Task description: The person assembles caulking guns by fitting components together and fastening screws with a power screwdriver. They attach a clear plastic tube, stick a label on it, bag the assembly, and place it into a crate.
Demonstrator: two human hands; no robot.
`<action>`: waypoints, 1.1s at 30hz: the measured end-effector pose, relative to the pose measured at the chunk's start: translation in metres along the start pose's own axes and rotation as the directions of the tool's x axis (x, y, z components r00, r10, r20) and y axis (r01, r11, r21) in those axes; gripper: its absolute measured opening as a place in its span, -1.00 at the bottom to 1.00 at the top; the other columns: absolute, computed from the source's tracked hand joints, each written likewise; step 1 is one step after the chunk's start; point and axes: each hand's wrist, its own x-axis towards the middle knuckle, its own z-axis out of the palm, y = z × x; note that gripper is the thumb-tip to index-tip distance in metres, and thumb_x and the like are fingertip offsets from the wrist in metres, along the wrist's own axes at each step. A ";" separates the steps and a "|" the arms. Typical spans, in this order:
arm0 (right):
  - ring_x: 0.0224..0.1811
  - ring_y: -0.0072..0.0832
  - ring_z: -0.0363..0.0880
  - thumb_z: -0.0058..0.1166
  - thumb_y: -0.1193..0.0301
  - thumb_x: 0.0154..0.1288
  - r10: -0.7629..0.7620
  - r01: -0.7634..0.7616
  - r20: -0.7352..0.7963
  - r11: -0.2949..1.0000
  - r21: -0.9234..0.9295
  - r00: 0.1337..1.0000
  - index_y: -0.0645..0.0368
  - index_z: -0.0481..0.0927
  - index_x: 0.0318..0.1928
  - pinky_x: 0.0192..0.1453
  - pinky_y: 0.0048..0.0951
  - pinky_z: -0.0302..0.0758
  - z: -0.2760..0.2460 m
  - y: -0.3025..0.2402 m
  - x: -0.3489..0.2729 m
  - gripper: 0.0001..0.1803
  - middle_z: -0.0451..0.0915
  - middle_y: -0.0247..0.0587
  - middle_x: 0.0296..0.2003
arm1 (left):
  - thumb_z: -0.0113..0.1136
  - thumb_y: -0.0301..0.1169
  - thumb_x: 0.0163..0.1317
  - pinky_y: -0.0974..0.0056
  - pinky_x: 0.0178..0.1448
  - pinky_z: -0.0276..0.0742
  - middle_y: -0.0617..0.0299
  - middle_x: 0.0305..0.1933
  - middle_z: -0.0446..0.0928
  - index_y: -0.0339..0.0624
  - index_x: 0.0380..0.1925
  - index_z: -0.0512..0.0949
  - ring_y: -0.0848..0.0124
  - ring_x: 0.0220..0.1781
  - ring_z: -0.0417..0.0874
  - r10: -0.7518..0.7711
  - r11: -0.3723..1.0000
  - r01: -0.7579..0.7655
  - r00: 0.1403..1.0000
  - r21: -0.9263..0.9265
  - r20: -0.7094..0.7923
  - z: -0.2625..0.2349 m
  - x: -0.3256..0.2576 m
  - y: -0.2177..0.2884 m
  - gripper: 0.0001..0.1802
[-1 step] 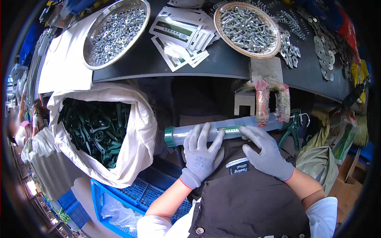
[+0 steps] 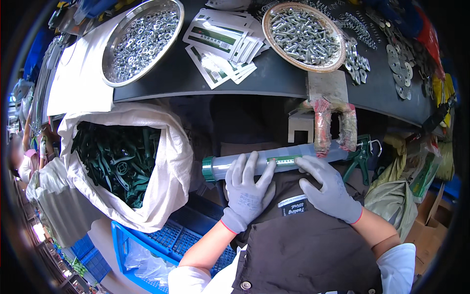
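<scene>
A caulking gun (image 2: 306,150) with a translucent tube lies crosswise in front of my body. Its green end cap (image 2: 209,169) is at the left, its green trigger handle (image 2: 360,164) at the right. On the tube's front sits a narrow green-and-white label (image 2: 285,160). My left hand (image 2: 248,193), in a grey glove, rests with fingers stretched over the tube left of the label. My right hand (image 2: 330,188), gloved too, lays its extended fingers at the label's right end. Neither hand wraps round the tube.
A taped metal bracket (image 2: 323,130) juts from the bench (image 2: 196,100) over the tube. On the bench are a bowl of nuts (image 2: 108,73), a plate of screws (image 2: 268,29) and label sheets (image 2: 215,39). Left stand a white sack (image 2: 171,161) of green parts and a blue crate (image 2: 117,240).
</scene>
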 end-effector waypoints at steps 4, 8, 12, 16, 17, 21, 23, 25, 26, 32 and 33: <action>0.11 0.04 0.58 0.23 0.41 0.17 0.116 -0.137 -0.099 0.959 -0.248 0.988 0.27 0.49 0.24 0.22 -0.12 0.50 -0.036 0.003 -0.005 -0.41 0.56 0.12 0.08 | 0.37 -0.24 -0.01 -0.18 0.39 0.25 -0.09 0.37 0.35 0.12 0.21 0.56 -0.13 0.38 0.33 -0.025 1.000 0.025 0.999 -0.012 0.025 -0.007 0.006 0.004 -0.34; 0.09 0.01 0.55 0.28 0.26 0.00 -0.081 0.067 0.010 0.747 -0.662 0.997 0.25 0.56 0.13 0.20 -0.13 0.47 -0.081 0.033 0.003 -0.36 0.52 0.10 0.08 | 0.38 -0.20 0.01 -0.18 0.46 0.24 -0.12 0.34 0.38 -0.14 0.20 0.50 -0.12 0.39 0.35 0.081 0.995 -0.076 0.993 -0.061 0.087 0.000 0.027 0.019 -0.31; -0.05 -0.04 0.55 0.28 0.27 -0.15 0.070 0.092 0.212 0.742 -0.664 0.975 0.20 0.60 -0.06 0.08 -0.10 0.46 -0.076 0.074 0.020 -0.45 0.56 0.00 -0.11 | 0.40 -0.18 0.04 -0.12 0.51 0.24 -0.12 0.15 0.51 -0.36 0.10 0.49 -0.03 0.31 0.45 0.148 0.989 -0.151 0.975 0.006 0.165 0.039 0.059 0.052 -0.33; -0.13 -0.07 0.56 0.26 0.30 -0.23 -0.037 0.141 0.170 0.740 -0.657 0.985 0.13 0.61 -0.15 0.02 -0.10 0.46 -0.068 0.074 0.021 -0.51 0.58 -0.07 -0.26 | 0.42 -0.16 0.03 -0.06 0.31 0.45 -0.03 -0.08 0.59 -0.32 0.03 0.52 0.04 0.11 0.58 0.207 0.968 -0.223 0.969 0.117 0.135 0.038 0.069 0.053 -0.37; -0.14 -0.07 0.56 0.26 0.31 -0.24 -0.064 0.150 0.153 0.738 -0.658 0.986 0.13 0.61 -0.15 0.01 -0.11 0.46 -0.071 0.065 0.018 -0.51 0.58 -0.07 -0.26 | 0.43 -0.14 0.02 -0.04 0.25 0.49 -0.02 -0.11 0.59 -0.30 0.02 0.52 0.04 0.06 0.60 0.132 0.989 -0.142 0.978 0.050 0.160 0.029 0.070 0.049 -0.38; -0.13 -0.12 0.55 0.28 0.44 -0.27 -0.427 0.400 0.154 0.577 -0.712 0.891 0.16 0.57 -0.10 0.21 -0.06 0.45 -0.106 0.012 0.007 -0.46 0.54 -0.15 -0.26 | 0.53 -0.05 -0.03 0.07 0.05 0.59 0.01 -0.15 0.65 -0.17 -0.02 0.57 0.04 -0.08 0.70 -0.028 0.987 0.103 0.870 -0.126 0.492 -0.038 0.065 0.026 -0.37; -0.12 -0.16 0.56 0.28 0.45 -0.27 -0.467 0.448 0.194 0.526 -0.723 0.862 0.20 0.57 -0.10 0.31 -0.02 0.44 -0.119 -0.017 0.003 -0.46 0.54 -0.18 -0.27 | 0.55 -0.03 -0.03 0.08 0.03 0.59 -0.04 -0.15 0.67 -0.22 0.00 0.58 0.03 -0.06 0.72 0.024 0.970 0.133 0.782 -0.204 0.623 -0.062 0.067 0.028 -0.33; -0.13 -0.18 0.58 0.24 0.44 -0.21 -0.569 0.482 0.166 0.465 -0.743 0.806 0.20 0.59 -0.12 0.31 -0.01 0.45 -0.125 -0.041 0.006 -0.52 0.54 -0.19 -0.28 | 0.55 0.01 0.00 0.09 0.02 0.59 -0.06 -0.16 0.69 -0.25 0.00 0.57 0.00 -0.07 0.72 0.158 0.897 0.100 0.837 -0.430 0.524 -0.074 0.075 0.037 -0.30; -0.13 -0.19 0.58 0.22 0.44 -0.18 -0.602 0.494 0.171 0.425 -0.758 0.780 0.19 0.60 -0.13 0.32 0.02 0.45 -0.130 -0.054 0.006 -0.55 0.54 -0.20 -0.28 | 0.55 0.03 0.01 0.10 0.02 0.59 -0.07 -0.16 0.69 -0.26 0.01 0.57 -0.01 -0.07 0.73 0.221 0.833 0.046 0.886 -0.552 0.408 -0.081 0.077 0.041 -0.29; -0.11 -0.21 0.56 0.17 0.43 -0.09 -0.758 0.533 0.178 0.251 -0.808 0.627 0.10 0.63 -0.19 0.37 0.19 0.40 -0.149 -0.110 0.011 -0.67 0.58 -0.26 -0.24 | 0.36 0.22 0.18 0.06 0.00 0.59 -0.17 -0.14 0.64 -0.33 0.09 0.50 -0.08 -0.06 0.70 0.305 0.702 0.098 0.854 -0.706 0.422 -0.113 0.091 0.064 -0.19; -0.08 -0.21 0.55 0.20 0.42 -0.08 -0.761 0.504 0.195 0.194 -0.842 0.619 0.05 0.63 -0.19 0.37 0.21 0.39 -0.152 -0.116 0.009 -0.67 0.59 -0.29 -0.23 | 0.38 0.10 0.23 0.16 0.05 0.59 0.00 -0.02 0.62 -0.29 0.21 0.44 0.16 0.00 0.70 0.306 0.644 0.113 0.868 -0.757 0.391 -0.116 0.095 0.070 -0.22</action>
